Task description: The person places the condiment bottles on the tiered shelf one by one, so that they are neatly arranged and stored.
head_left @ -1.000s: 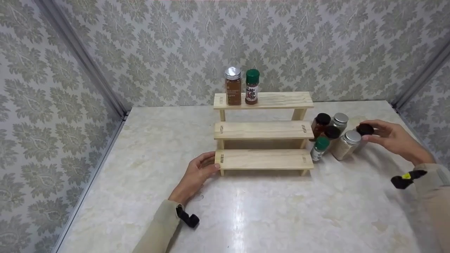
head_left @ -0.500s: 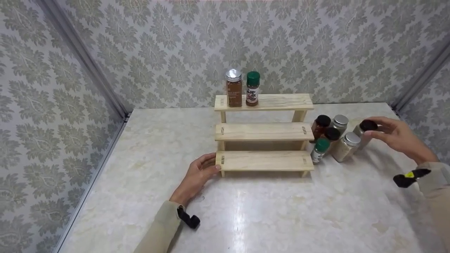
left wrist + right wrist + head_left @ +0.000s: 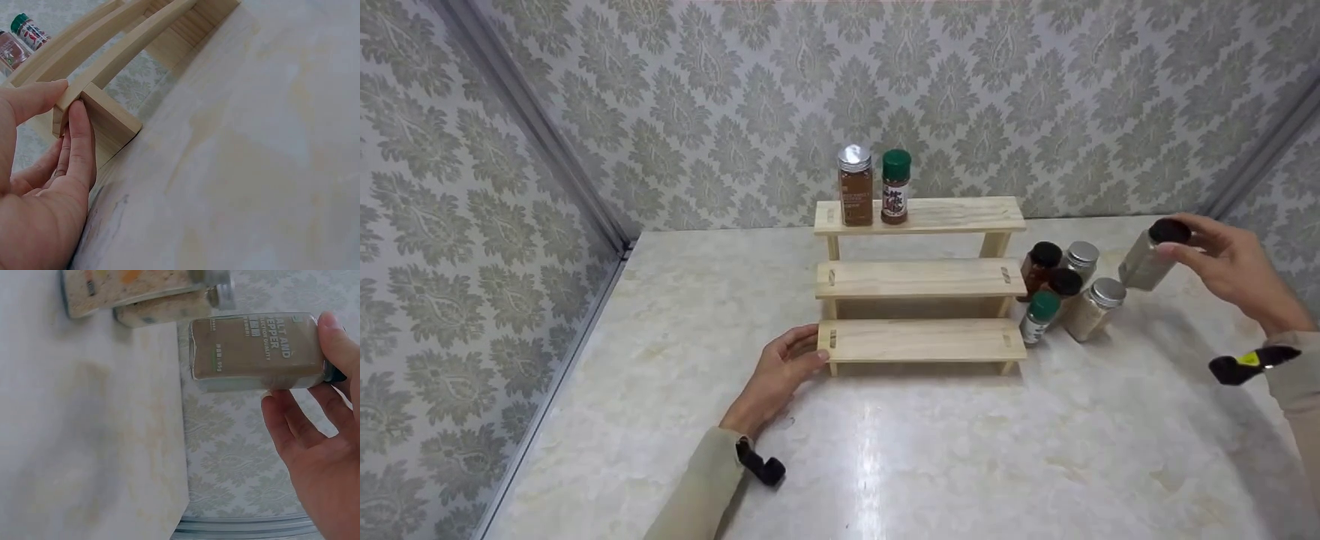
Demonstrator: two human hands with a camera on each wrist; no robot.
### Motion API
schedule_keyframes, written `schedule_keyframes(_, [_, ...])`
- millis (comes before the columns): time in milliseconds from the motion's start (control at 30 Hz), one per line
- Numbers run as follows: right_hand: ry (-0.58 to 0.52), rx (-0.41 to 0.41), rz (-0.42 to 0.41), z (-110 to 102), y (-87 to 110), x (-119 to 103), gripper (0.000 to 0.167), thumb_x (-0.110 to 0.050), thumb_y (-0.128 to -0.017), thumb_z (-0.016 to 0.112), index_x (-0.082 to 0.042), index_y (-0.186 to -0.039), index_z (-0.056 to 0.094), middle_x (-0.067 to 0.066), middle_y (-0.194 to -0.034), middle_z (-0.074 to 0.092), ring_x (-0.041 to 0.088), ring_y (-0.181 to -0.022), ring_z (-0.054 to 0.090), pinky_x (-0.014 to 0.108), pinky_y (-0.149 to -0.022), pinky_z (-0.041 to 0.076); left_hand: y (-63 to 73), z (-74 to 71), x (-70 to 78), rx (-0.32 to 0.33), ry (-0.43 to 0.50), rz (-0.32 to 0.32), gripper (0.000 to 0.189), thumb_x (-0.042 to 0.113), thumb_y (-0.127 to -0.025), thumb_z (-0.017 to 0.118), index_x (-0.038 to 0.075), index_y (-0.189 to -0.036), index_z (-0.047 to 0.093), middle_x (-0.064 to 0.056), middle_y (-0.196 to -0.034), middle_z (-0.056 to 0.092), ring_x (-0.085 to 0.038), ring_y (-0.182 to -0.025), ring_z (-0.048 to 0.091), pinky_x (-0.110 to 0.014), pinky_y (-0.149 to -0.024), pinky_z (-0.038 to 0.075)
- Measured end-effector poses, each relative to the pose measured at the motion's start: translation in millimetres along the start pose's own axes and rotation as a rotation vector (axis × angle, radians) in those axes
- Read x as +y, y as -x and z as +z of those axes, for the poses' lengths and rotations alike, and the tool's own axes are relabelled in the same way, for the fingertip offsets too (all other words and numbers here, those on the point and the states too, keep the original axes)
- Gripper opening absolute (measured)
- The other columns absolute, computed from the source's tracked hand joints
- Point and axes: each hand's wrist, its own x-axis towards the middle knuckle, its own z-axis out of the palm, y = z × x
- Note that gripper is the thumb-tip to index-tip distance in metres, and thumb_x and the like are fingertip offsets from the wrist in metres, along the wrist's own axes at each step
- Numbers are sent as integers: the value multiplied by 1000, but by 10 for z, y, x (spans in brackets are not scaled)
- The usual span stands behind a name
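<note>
A three-tier wooden spice rack (image 3: 922, 341) stands on the table. My left hand (image 3: 780, 371) pinches the left end of its lowest step, thumb above and fingers beneath in the left wrist view. At the right, my right hand (image 3: 1234, 262) grips a salt and pepper jar (image 3: 1147, 261) by its black lid. This square glass jar holds greyish-brown powder and is tilted, raised off the table. On the top step are a silver-lidded spice jar (image 3: 856, 187) and a green-capped spice bottle (image 3: 895, 187).
Several spice jars cluster against the rack's right side: a green-capped bottle (image 3: 1039, 317), a silver-lidded jar (image 3: 1096, 309), another silver-lidded jar (image 3: 1080, 259) and two dark-lidded ones. Patterned walls (image 3: 810, 90) border the table (image 3: 960, 457) at the back and sides.
My right hand has lifted the salt and pepper jar from beside the cluster, moving it up and to the right. My left hand stays on the rack.
</note>
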Motion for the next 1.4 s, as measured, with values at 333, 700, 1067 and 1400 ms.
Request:
schedule_keyframes(333, [-99,83,2,-46,-122,-409,54,-30,-105,70,-10,-154,58,-26,-126,57,-14,-116,59,2,-88,45,25,-27,4,3,7,-1,60,16,-100,76,7,-155,52,-16,-152,59,-26,-131,64,-37,-101,59])
schedule_keyframes(700, [-293,122,-101,-22,-329,-1039,47,-18,-106,69,-13,-152,60,-2,-145,61,7,-138,60,8,-98,50,-14,-12,34,-5,6,22,60,16,-100,76,7,-154,53,-17,-150,60,-26,-129,64,-37,-99,59])
schedule_keyframes(1067, [-439,81,-249,272,-564,-1618,39,-9,-104,70,-6,-143,67,-1,-132,67,3,-121,67,13,-94,53,-12,9,-16,-5,19,12,57,14,-99,76,7,-152,55,-17,-150,60,-27,-131,63,-38,-101,59])
schedule_keyframes(1400, [-430,19,-269,598,-731,-1958,41,-16,-105,70,-7,-145,65,-5,-129,66,8,-118,66,15,-90,53,-3,5,-8,-1,15,8,57,16,-99,77,8,-151,55,-16,-151,59,-26,-131,63,-40,-103,58])
